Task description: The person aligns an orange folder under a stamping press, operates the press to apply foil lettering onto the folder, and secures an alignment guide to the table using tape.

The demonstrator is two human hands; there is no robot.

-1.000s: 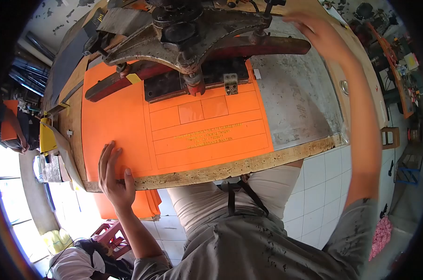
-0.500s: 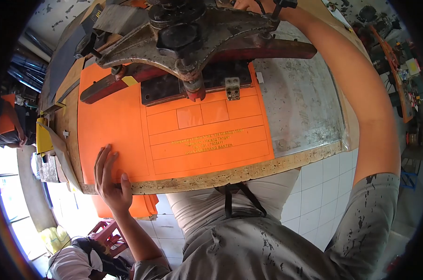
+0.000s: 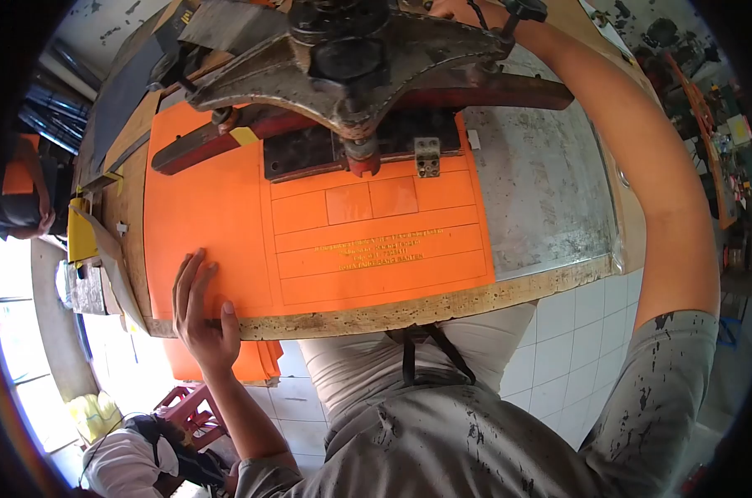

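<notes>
An orange sheet with creased lines and small printed text lies flat at the front of the table under a metal press. My left hand rests on the sheet's lower left corner, fingers spread and holding nothing. A dark block with a small hinge-like metal piece sits on the upper part of the sheet. My right arm reaches past the press's right side. Only part of my right hand shows at the top edge behind the press, and its fingers are mostly hidden.
A bare metal plate lies right of the sheet. The wooden table edge runs in front of my lap. More orange sheets are below the table at left. One person is at lower left, another person's arm at far left.
My right hand has moved left from beside the press to behind its top right part. My left hand stays on the sheet's corner. The view has shifted slightly.
</notes>
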